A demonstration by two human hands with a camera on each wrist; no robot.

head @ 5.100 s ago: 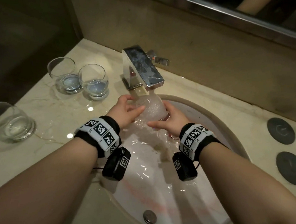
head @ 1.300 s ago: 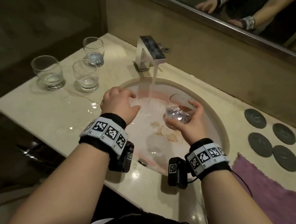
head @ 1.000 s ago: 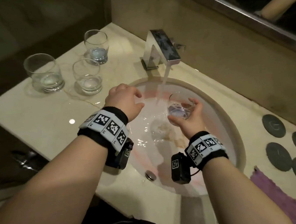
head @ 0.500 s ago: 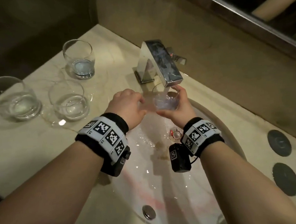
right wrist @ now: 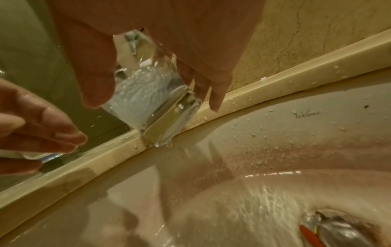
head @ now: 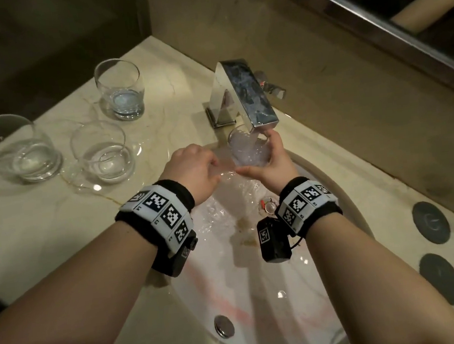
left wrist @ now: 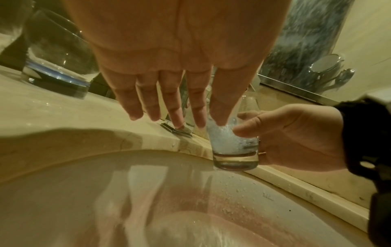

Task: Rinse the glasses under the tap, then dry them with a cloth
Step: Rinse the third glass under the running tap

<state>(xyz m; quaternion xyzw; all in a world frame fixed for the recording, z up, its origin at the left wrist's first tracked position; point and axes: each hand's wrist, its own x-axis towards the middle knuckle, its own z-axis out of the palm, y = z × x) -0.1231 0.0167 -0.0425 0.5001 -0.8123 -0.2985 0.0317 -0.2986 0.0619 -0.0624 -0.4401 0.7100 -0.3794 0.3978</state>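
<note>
Presently the glass sits under the tap spout over the basin, filled with foaming water, gripped by the right hand with fingers and thumb curled round its wall. Left hand hovers just beside it, fingers extended and loosely spread, holding nothing; contact with the glass cannot be determined.

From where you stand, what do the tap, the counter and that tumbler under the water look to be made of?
Tap: polished metal, probably chrome; it mirrors the room. Counter: glossy cream stone, likely marble, with veins and glints. Tumbler in the right hand: clear glass with a thick base.
</note>
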